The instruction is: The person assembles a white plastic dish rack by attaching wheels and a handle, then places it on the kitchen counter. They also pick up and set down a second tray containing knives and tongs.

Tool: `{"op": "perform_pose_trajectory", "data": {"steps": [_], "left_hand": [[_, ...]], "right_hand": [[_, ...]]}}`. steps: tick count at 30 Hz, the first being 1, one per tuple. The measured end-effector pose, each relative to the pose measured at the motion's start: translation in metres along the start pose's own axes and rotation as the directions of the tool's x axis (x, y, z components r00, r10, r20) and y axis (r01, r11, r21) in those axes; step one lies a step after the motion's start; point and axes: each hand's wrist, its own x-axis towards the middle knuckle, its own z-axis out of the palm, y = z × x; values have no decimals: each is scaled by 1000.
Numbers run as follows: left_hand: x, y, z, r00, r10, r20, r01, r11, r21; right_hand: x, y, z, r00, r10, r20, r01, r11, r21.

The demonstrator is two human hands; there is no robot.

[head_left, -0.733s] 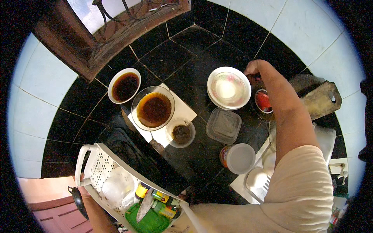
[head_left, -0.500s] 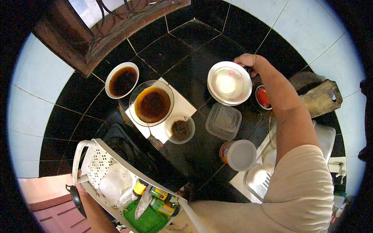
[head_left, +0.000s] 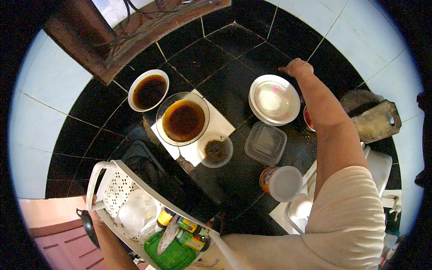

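In my left hand [head_left: 95, 217], mostly hidden behind its near-left end, is a white plastic basket [head_left: 95, 182]. Inside the basket lie a clear plastic tub [head_left: 138, 210], a knife [head_left: 168, 239], a green lid [head_left: 157, 246] and several small yellow- and green-labelled bottles [head_left: 191, 240]. Stretched toward the far right corner of the black counter, my right hand [head_left: 299, 67] is closed just past a stack of white bowls [head_left: 255, 113]. A dark bit shows at its fingertips; I cannot make out what it is.
On a white tile [head_left: 221, 126] stand a glass bowl [head_left: 184, 120] of brown liquid and a tub [head_left: 224, 158] of dark matter. A white bowl [head_left: 148, 91] of brown liquid, a clear container [head_left: 265, 143], a lidded jar [head_left: 285, 183] and a wooden board [head_left: 375, 122] stand around.
My right hand has moved right, off the bowl rim toward the corner; the black thing under it no longer shows. My view has shifted slightly; the basket stays held.
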Motion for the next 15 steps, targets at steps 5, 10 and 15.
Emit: {"op": "perform_pose_trajectory", "data": {"steps": [5,10,15], "left_hand": [[0,21,-44,999,-1,37,2,1000,-18],[15,65,-143,990,31,136,-28,999,-26],[-1,107,-206,948,4,318,38,991,-125]], "right_hand": [[12,-17,31,972,-187,139,167,975,149],[-77,-68,12,988,-155,7,142,924,355],[-266,-166,-106,917,-341,208,61,633,772]]}}
